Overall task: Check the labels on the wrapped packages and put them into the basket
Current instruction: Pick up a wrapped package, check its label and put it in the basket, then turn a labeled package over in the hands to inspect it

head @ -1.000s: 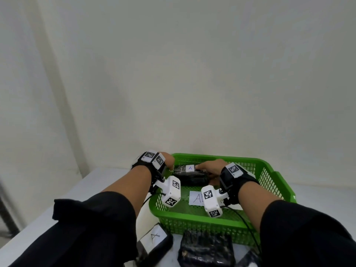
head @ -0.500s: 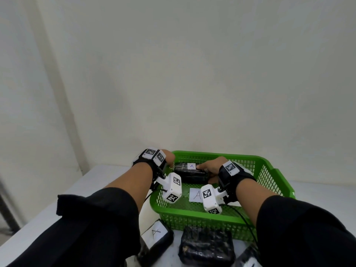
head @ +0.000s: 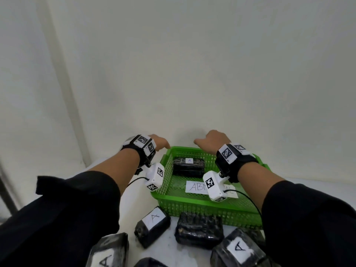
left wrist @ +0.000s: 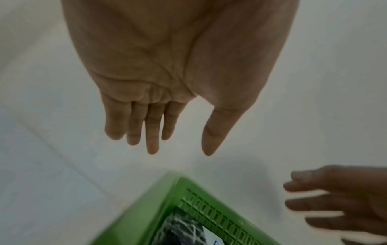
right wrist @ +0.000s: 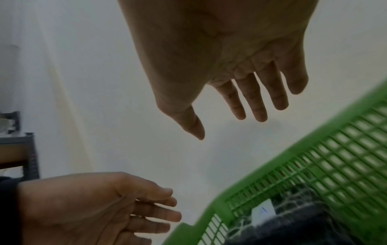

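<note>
A black wrapped package [head: 188,167] with a small white "A" label lies at the far end of the green basket [head: 204,207], also visible as the package [right wrist: 293,220] and the package [left wrist: 182,230] in the wrist views. My left hand [head: 159,144] hovers above the basket's far left corner, fingers straight, holding nothing [left wrist: 155,129]. My right hand [head: 212,140] is raised over the far rim, fingers spread and empty [right wrist: 247,99]. Several more black packages lie in front of the basket, one package [head: 153,226] labelled "A", another package [head: 199,229] with no label showing.
A white paper sign [head: 196,186] lies on the basket floor, partly behind the wrist camera. The white table [head: 107,166] meets a plain wall just behind the basket. More labelled packages [head: 238,249] crowd the near edge. A dark shelf frame [right wrist: 25,154] stands off to the left.
Both hands let go of the package in the basket and lifted up and apart above the far rim. The package now lies alone on the basket floor. The head view tilted down.
</note>
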